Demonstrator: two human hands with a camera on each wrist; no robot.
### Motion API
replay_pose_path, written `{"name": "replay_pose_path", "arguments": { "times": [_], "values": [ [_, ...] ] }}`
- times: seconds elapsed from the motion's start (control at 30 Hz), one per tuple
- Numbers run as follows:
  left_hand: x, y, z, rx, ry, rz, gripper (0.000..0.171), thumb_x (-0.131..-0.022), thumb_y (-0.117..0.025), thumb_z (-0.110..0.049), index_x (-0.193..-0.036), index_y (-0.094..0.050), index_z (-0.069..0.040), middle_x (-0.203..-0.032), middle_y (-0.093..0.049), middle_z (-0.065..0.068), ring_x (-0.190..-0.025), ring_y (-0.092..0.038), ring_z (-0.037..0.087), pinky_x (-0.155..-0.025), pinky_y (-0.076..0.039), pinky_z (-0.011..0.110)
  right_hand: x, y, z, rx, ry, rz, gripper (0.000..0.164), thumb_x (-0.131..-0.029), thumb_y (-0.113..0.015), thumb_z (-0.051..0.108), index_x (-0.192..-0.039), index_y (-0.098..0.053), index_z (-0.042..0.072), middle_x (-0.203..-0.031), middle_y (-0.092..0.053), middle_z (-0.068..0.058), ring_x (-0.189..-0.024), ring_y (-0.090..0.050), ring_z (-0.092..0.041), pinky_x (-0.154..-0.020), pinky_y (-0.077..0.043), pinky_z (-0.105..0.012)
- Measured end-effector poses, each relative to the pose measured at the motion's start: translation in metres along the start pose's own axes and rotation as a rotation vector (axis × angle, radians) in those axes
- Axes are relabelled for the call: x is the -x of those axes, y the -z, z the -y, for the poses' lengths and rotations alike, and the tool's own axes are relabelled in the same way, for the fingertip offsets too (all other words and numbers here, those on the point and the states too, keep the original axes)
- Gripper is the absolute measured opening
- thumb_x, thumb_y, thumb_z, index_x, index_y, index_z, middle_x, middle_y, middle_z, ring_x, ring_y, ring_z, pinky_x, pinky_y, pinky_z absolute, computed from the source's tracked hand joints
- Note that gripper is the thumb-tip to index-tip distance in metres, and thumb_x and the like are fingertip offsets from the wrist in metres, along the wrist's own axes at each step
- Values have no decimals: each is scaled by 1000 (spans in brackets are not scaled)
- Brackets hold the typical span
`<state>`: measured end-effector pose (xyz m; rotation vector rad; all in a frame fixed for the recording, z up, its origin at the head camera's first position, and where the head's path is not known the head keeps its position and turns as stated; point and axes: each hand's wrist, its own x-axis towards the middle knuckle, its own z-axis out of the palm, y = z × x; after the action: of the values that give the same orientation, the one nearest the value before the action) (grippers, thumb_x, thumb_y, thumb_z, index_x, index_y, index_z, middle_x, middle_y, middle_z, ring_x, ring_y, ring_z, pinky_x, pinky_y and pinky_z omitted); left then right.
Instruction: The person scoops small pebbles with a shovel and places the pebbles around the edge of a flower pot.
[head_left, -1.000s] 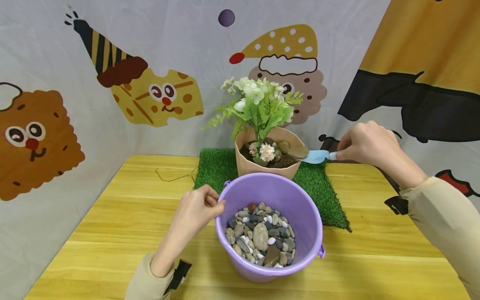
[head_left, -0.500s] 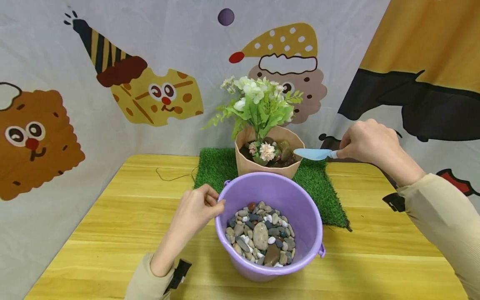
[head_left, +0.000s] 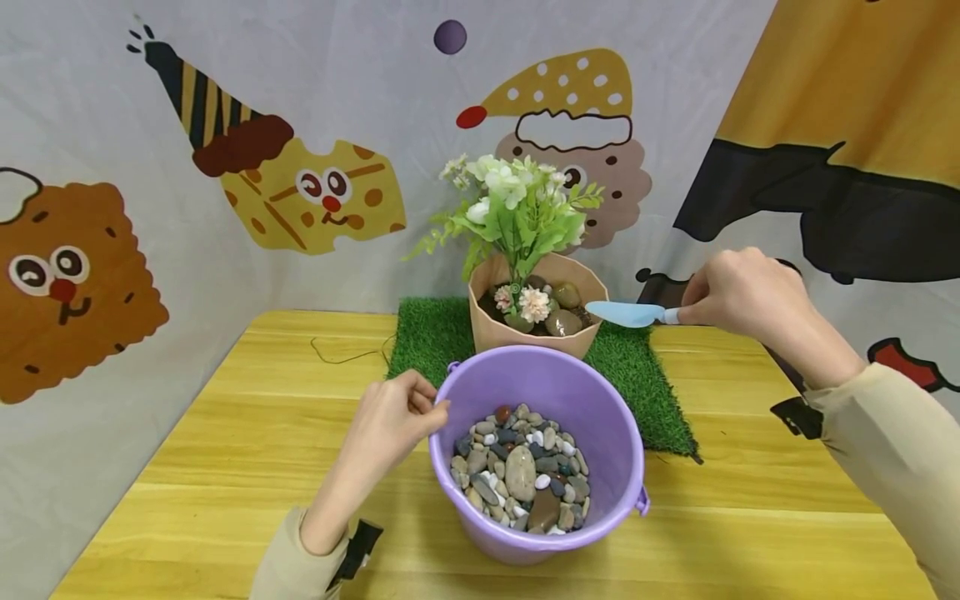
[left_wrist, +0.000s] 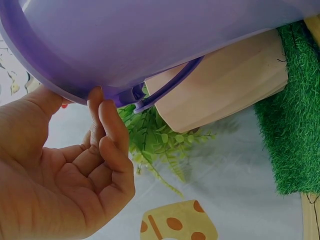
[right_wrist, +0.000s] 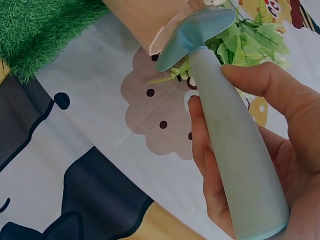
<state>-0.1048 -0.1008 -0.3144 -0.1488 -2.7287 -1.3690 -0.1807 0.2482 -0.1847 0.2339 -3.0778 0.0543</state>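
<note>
My right hand grips the pale handle of a small light-blue trowel. The trowel's blade reaches over the right rim of a peach flower pot and carries no stone. Inside the pot, a smooth stone lies on dark soil among other stones, beside white and pink flowers. With thumb and fingertips my left hand pinches the left rim of a purple bucket; the left wrist view shows the thumb and a finger on either side of that rim. Pebbles cover the bucket's bottom.
The pot stands on a green turf mat behind the bucket. Under everything is a yellow wooden table, with a thin dark cord at the back left. A printed cartoon cloth hangs close behind.
A flat brown stone on the trowel blade has dropped into the pot, and a stone now lies at the pot's front right. The left hand has kept its place on the bucket rim.
</note>
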Motion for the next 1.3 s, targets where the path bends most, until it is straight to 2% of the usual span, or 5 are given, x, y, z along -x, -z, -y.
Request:
{"name": "replay_pose_path", "arguments": {
  "times": [0.33, 0.53, 0.93, 1.07, 1.3],
  "values": [
    [0, 0, 1, 9, -3, -1, 15, -74, -70, -8, -87, -66, -1, -72, -69, 6, -62, -63, 10, -53, -52, 17, 13, -2, 5, 11, 50, -58, 14, -74, -71, 29, -78, -76, 16, -67, -68, 2, -65, -56, -19, -47, -36, -31],
    [0, 0, 1, 2, -5, -4, 15, -74, -70, -8, -86, -66, -1, -71, -69, 6, -62, -63, 10, -53, -52, 17, 23, -1, 9, -1, 63, -47, 13, -76, -70, 27, -81, -76, 17, -65, -65, 5, -64, -52, -17, -47, -35, -29],
    [1, 0, 0, 11, -12, -4, 15, -74, -70, -8, -87, -66, 0, -72, -69, 7, -62, -63, 11, -53, -53, 17, 46, 0, 28, -12, 114, -27, 16, -76, -75, 29, -87, -75, 18, -71, -68, 7, -60, -51, -11, -48, -36, -26],
    [0, 0, 1, 12, -13, -6, 15, -74, -70, -8, -87, -66, 0, -72, -69, 7, -62, -63, 11, -53, -53, 17, 52, -2, 37, -11, 158, -38, 11, -73, -76, 26, -83, -75, 20, -70, -67, 9, -58, -51, -9, -46, -38, -26],
    [1, 0, 0, 5, -11, -9, 15, -74, -70, -8, -87, -66, 0, -71, -69, 7, -62, -62, 10, -52, -52, 17, 57, -8, 52, 10, 235, -52, 7, -71, -75, 18, -74, -71, 23, -60, -57, 11, -52, -46, -8, -43, -35, -25]
  ]
}}
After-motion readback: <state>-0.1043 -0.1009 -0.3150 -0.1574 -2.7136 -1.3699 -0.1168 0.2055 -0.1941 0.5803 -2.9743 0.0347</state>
